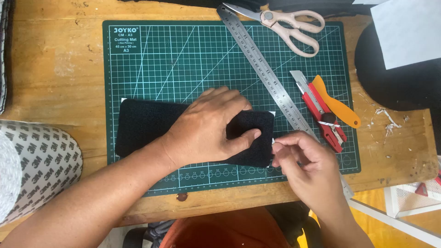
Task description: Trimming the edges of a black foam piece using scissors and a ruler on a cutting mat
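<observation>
The left hand [206,126] lies flat on a black fabric piece [147,124], its fingers spread and released, pressing the cloth against the green cutting mat [183,59]. The hand hides the middle of the fabric, so the surface texture there cannot be seen. The fabric sits on the near half of the mat, long side running left to right, with small white corners [272,113] peeking from beneath its edges.

The right hand [305,163] is just beside the fabric's right end, fingers pinched together on something small and pale at that near-right corner; what it grips is too small to make out. Part of this hand covers the near end of a steel ruler [266,76], which runs diagonally from the far middle of the mat to the near right.

Right of the ruler lie a red utility knife [321,112] and an orange-handled tool [335,103], touching each other. Pale pink scissors [289,25] rest at the far edge, blades crossing the ruler's tip.

At the left, a patterned roll [36,160] is cut off by the frame. At the far right a dark round object [399,82] carries a white sheet [409,30], both partly out of view. White scraps [383,117] dot the wooden surface [55,69].
</observation>
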